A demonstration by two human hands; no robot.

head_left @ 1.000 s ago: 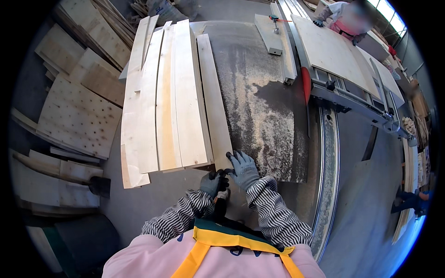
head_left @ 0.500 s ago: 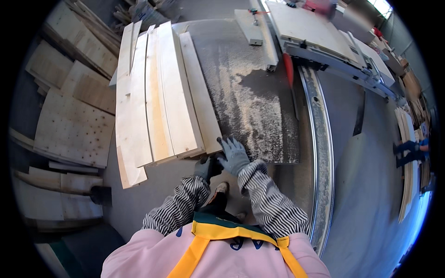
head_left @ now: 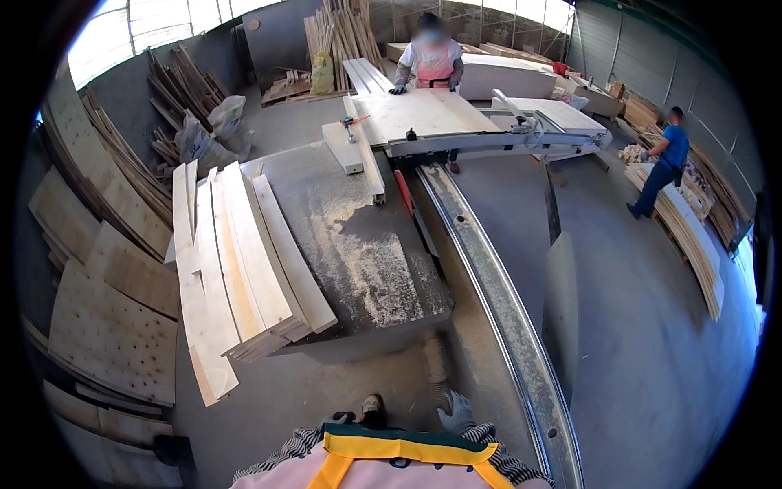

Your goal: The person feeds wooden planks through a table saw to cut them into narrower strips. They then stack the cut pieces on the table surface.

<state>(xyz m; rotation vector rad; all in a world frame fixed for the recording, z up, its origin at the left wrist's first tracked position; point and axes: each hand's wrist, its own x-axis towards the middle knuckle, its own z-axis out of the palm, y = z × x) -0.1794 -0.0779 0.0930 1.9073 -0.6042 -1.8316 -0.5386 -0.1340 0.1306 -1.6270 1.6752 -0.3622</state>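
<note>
My right hand (head_left: 454, 411), in a grey glove, hangs low by my chest with its fingers apart and nothing in it. Only a bit of my left hand (head_left: 335, 419), also gloved, shows above my yellow-edged apron, and its grip is hidden. Between the hands shows a small tan and dark thing (head_left: 373, 405), too small to tell. Ahead stands a saw table (head_left: 383, 285) dusted with sawdust. A stack of long pale planks (head_left: 244, 269) lies on the table's left side. Both hands are clear of the table's near edge.
A long metal rail (head_left: 497, 301) curves along the table's right. At the far end a person (head_left: 429, 61) rests gloved hands on a large panel (head_left: 423, 114). Another person in blue (head_left: 664, 163) bends over wood stacks at the right. Perforated boards (head_left: 106, 326) lean at the left.
My hands have come off the table's near edge and drawn back toward my chest. My view has risen and pulled away, so the far end of the hall now shows.
</note>
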